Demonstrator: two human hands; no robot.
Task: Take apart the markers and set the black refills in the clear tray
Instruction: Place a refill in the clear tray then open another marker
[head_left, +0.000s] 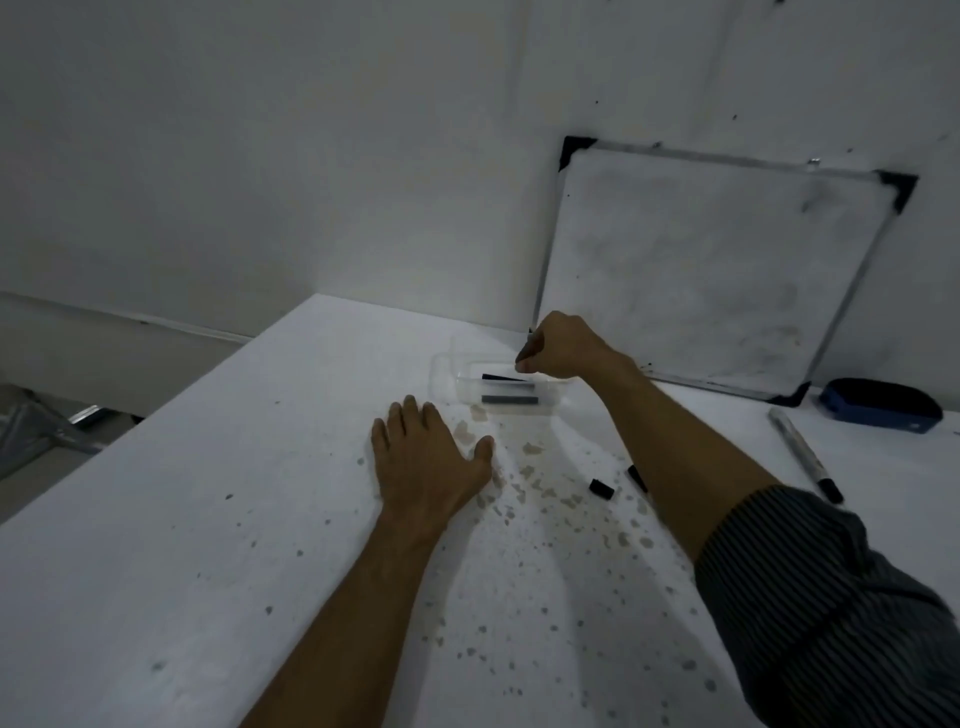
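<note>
The clear tray (447, 375) sits on the white table near the back wall. Inside it lie black refills, one (509, 399) along the near side and another (506, 385) behind it. A third refill (497, 377) slants down into the tray, and my right hand (563, 347) hovers over the tray's right end with its fingertips pinched at that refill's upper end. My left hand (428, 457) rests flat on the table just in front of the tray, fingers spread. A black cap (601, 488) and another black marker piece (637, 477) lie by my right forearm.
A silver marker (802, 451) with a black tip lies at the right. A blue eraser (880, 405) sits behind it. A whiteboard (701, 270) leans on the wall behind the tray. The table (208, 545) is stained with spots; its left edge drops to the floor.
</note>
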